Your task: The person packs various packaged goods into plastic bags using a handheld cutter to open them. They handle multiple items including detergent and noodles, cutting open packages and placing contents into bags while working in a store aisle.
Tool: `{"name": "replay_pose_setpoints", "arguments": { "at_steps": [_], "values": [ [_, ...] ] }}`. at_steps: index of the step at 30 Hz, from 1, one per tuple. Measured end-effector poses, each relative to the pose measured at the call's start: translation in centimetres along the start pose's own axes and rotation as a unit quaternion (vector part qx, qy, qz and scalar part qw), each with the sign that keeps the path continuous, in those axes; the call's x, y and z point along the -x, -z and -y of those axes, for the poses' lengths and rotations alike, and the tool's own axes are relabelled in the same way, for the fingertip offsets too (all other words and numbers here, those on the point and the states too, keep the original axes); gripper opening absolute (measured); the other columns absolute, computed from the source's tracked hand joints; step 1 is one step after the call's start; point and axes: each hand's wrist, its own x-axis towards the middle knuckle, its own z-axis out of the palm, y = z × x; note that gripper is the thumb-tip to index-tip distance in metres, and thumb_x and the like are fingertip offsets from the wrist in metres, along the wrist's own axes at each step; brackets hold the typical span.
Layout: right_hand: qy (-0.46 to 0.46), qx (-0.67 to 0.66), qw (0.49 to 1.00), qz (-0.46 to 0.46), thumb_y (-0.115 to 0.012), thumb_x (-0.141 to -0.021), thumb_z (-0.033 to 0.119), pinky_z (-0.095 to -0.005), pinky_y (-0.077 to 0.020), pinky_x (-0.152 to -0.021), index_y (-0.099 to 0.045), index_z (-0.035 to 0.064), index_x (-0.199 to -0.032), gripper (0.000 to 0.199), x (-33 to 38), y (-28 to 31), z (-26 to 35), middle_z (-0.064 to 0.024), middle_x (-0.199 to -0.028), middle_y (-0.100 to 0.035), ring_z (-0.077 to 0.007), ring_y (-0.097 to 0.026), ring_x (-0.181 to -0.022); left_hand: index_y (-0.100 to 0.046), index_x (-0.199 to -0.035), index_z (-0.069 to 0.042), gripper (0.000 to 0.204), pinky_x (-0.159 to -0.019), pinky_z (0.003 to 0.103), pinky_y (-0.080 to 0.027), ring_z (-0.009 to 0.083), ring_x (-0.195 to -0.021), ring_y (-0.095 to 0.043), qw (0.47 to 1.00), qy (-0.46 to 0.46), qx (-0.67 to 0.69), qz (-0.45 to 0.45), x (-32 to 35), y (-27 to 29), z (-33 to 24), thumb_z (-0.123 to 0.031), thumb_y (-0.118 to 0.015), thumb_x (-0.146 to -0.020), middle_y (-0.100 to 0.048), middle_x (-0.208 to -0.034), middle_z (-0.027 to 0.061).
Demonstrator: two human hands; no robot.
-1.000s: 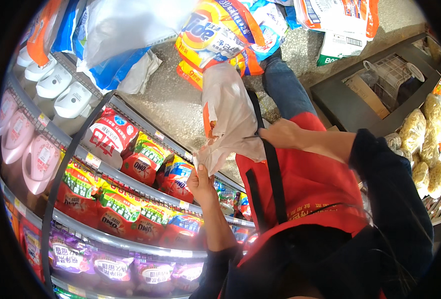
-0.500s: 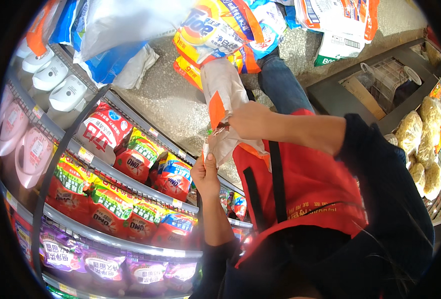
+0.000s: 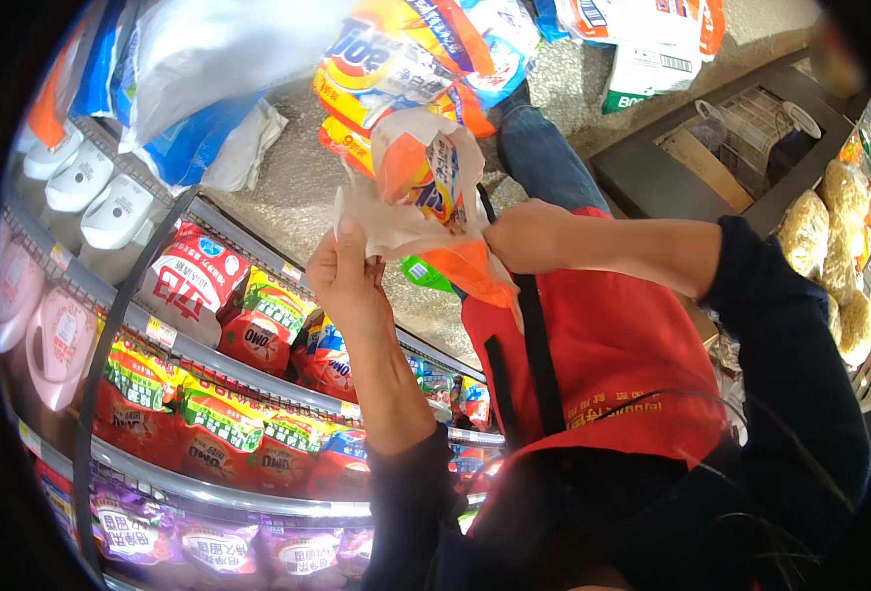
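Between my two hands a white plastic outer bag is torn wide open. Inside the opening shows an orange and yellow detergent packet. My left hand pinches the wrapper's left edge, thumb raised along it. Closed like a fist, my right hand grips the right edge, beside an orange flap that hangs toward my red apron. A bright green piece shows just under the wrapper. Right behind lies a big yellow and orange detergent bag.
Left of me, shelves hold red detergent bags, purple bags and pink bottles. White and blue sacks lie at the far left. A dark low stand and bagged yellow goods are to the right.
The wrapper has been pulled from a narrow tear to a wide opening, baring the orange packet. My left hand has moved up and left, my right slightly right; the view has shifted.
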Motion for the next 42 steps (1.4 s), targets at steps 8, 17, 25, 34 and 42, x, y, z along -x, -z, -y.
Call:
{"name": "replay_pose_setpoints", "arguments": {
  "at_steps": [8,17,25,34,42],
  "values": [
    [0.039,-0.028,0.999,-0.002,-0.053,-0.079,0.019,-0.0432,-0.0495,-0.060,-0.059,0.0023,-0.086,0.019,1.0,-4.1,-0.6,-0.0165,-0.071,-0.063,-0.0327,-0.063,-0.070,-0.058,-0.074,-0.003,0.022,-0.040,0.016,-0.023,0.0006,-0.043,-0.031,0.999,0.010,0.024,-0.027,-1.4,-1.7,-0.8,-0.021,-0.061,-0.084,-0.054,-0.062,-0.0026],
    [-0.088,-0.069,0.994,0.021,-0.049,-0.075,0.010,-0.0429,-0.0496,-0.066,-0.061,0.0012,-0.089,0.020,7.4,-5.1,-2.9,-0.0168,-0.078,-0.064,-0.0323,-0.063,-0.074,-0.058,-0.090,0.005,0.024,-0.041,0.016,-0.023,0.0019,-0.046,-0.031,0.995,-0.019,0.062,-0.077,-4.9,-1.2,-2.0,-0.019,-0.055,-0.087,-0.050,-0.063,0.0003],
    [-0.042,-0.008,0.986,0.160,-0.047,-0.080,0.015,-0.0446,-0.0477,-0.061,-0.053,0.0023,-0.087,0.016,10.8,-4.6,-2.4,-0.0163,-0.070,-0.062,-0.0347,-0.061,-0.068,-0.055,-0.077,-0.004,0.022,-0.037,0.020,-0.020,0.0040,-0.037,-0.021,0.986,0.005,0.153,-0.067,-7.7,8.0,-1.3,-0.021,-0.050,-0.090,-0.035,-0.048,-0.0059],
    [-0.088,-0.119,0.955,-0.257,-0.059,-0.079,0.030,-0.0465,-0.0427,-0.058,-0.049,0.0035,-0.086,0.029,4.2,0.5,-6.3,-0.0172,-0.067,-0.059,-0.0372,-0.058,-0.066,-0.055,-0.086,-0.006,0.025,-0.049,0.023,-0.040,0.0111,-0.053,-0.047,0.919,0.075,0.221,-0.317,-6.9,32.1,11.0,-0.027,-0.044,-0.093,-0.053,-0.066,0.0003],
    [-0.126,0.007,0.970,-0.210,-0.049,-0.085,0.044,-0.0454,-0.0444,-0.060,-0.060,0.0047,-0.079,0.041,-18.1,-0.7,-5.7,-0.0177,-0.073,-0.061,-0.0352,-0.059,-0.070,-0.053,-0.073,-0.007,0.016,-0.050,0.023,-0.037,0.0118,-0.060,-0.049,0.926,0.162,0.061,-0.335,-2.8,33.4,27.4,-0.021,-0.054,-0.080,-0.053,-0.070,0.0022]
  ]
}}
